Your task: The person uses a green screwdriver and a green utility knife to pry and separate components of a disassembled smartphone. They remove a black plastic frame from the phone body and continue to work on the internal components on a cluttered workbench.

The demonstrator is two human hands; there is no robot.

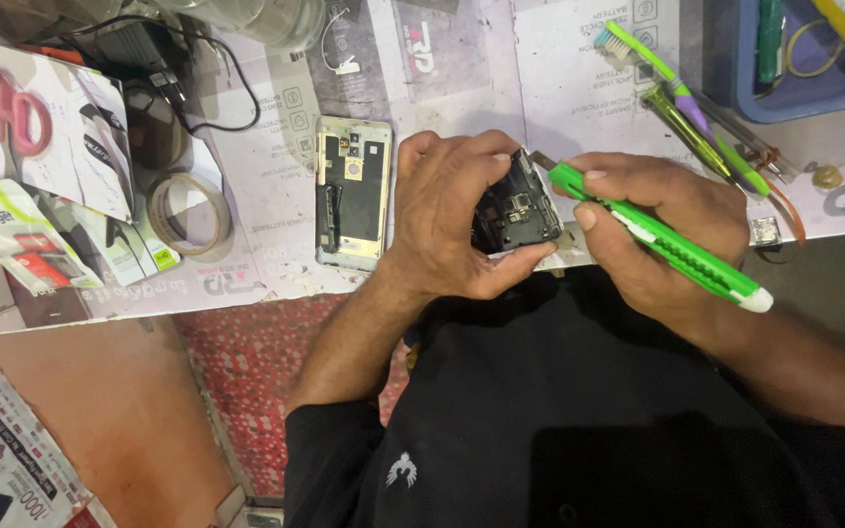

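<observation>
Workbench covered with printed paper sheets

The workbench (559, 78) carries a phone back cover (352, 191), a roll of tape (188, 213), red-handled scissors (14, 110) on packets, a green toothbrush (677, 93), a blue tray (804, 83) and a small brass piece (826, 177).

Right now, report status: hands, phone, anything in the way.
Left hand grips opened phone. Right hand holds green knife, tip at phone's edge. Back cover lies on table left of hands; nothing blocking.
</observation>
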